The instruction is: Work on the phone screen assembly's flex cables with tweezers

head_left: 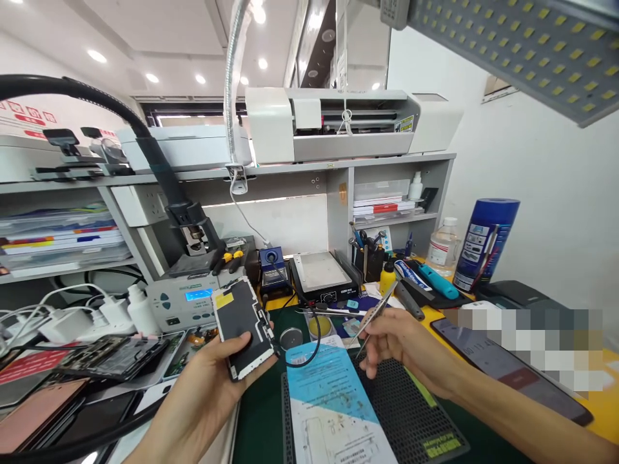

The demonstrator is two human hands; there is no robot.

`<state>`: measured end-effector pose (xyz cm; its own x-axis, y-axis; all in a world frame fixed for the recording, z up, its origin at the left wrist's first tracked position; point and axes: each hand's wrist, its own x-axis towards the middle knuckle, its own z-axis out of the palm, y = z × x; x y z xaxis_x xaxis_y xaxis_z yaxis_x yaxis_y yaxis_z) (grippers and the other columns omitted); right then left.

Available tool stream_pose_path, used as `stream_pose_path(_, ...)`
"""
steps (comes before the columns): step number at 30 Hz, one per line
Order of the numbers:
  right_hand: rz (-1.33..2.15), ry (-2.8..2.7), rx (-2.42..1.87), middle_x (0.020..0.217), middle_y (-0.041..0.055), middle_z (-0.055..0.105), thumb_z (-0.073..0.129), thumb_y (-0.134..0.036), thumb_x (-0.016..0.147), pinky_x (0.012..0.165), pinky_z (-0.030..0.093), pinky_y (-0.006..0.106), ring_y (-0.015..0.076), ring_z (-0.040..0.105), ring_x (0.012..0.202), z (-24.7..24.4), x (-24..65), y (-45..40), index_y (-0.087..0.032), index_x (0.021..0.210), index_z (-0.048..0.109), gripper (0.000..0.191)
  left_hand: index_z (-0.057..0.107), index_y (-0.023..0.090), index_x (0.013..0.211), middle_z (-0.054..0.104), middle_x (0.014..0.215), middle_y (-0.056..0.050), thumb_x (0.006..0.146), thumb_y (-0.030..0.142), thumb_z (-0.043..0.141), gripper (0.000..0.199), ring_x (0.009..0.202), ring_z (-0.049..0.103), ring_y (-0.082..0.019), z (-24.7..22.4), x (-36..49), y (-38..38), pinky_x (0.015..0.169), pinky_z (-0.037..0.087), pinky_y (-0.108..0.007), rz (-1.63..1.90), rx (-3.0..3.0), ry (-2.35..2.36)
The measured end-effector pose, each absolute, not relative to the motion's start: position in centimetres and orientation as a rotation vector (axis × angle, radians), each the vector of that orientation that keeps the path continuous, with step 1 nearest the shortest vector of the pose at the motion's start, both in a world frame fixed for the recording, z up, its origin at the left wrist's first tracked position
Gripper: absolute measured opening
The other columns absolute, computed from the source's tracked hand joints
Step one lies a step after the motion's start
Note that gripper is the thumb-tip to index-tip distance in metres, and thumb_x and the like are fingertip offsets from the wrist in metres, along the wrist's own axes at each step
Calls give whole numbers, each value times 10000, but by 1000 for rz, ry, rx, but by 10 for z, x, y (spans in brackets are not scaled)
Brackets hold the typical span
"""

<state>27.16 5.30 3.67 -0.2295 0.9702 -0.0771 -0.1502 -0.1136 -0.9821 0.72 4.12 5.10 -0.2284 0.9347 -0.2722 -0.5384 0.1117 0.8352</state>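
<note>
My left hand (220, 367) is closed around a phone screen assembly (244, 328), thumb on its dark back. The assembly has silvery metal edges, a yellow sticker at the top left and small connectors along its right side. It is held tilted above the bench. In my right hand (394, 338) is a pair of metal tweezers (377, 309), pinched between thumb and fingers, its tips pointing down and left. Below and between the hands lies a blue and white printed packet (333, 399) on a black perforated mat (411, 406).
Opened phones and parts (111, 357) crowd the left side beside a hot air station (186, 299). A hot plate (324, 277) and soldering station (275, 270) stand behind. A phone (507, 367) lies at right, near a blue can (486, 245). A black cable (316, 341) loops over the packet.
</note>
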Motion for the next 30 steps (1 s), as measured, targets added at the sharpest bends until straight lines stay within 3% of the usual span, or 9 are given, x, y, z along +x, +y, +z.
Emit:
stream_pose_path(6, 1529, -1205, -1034, 514, 23, 676, 615, -258, 780, 692, 561, 429, 208, 669, 475, 35, 272, 52, -147, 729, 645, 126, 664, 105, 1172, 761, 1086, -155, 846, -6, 591, 352, 903, 745, -245, 46, -9, 53, 675, 646, -322, 1543, 602, 1081)
stream_pose_path(9, 1536, -1204, -1028, 517, 22, 681, 625, -264, 783, 699, 560, 427, 208, 672, 483, 34, 273, 54, -151, 735, 641, 123, 661, 137, 1202, 763, 1095, -124, 862, 33, 602, 360, 942, 731, -231, 43, -14, 55, 660, 618, -271, 1588, 672, 1099)
stream_pose_path(14, 1539, -1202, -1024, 515, 11, 677, 635, -270, 801, 710, 554, 428, 211, 676, 491, 34, 273, 54, -157, 740, 632, 128, 652, 185, 1240, 778, 1063, -76, 836, 130, 697, 410, 999, 710, -223, 32, -13, 54, 779, 568, -280, 1555, 766, 1119)
stream_pose_path(19, 1510, -1207, -1020, 542, 20, 683, 650, -271, 816, 683, 544, 413, 214, 674, 515, 34, 273, 51, -148, 752, 649, 139, 640, 187, 1267, 777, 1072, -71, 819, 207, 731, 458, 1059, 679, -256, 28, -12, 54, 967, 474, -395, 1530, 830, 1100)
stream_pose_path(25, 1505, -1208, -1023, 557, 20, 687, 673, -304, 824, 657, 543, 390, 221, 688, 545, 35, 270, 52, -154, 761, 646, 165, 618, 223, 1284, 761, 1134, -52, 794, 289, 761, 515, 1114, 647, -258, 30, -22, 60, 949, 464, -390, 1631, 852, 1076)
stream_pose_path(30, 1480, -1224, -1038, 686, 63, 749, 721, -361, 815, 697, 570, 404, 247, 724, 658, 34, 267, 53, -157, 796, 646, 218, 661, 161, 1199, 772, 1088, -92, 790, 266, 758, 433, 1047, 677, -276, 32, -18, 57, 858, 494, -370, 1574, 874, 1084)
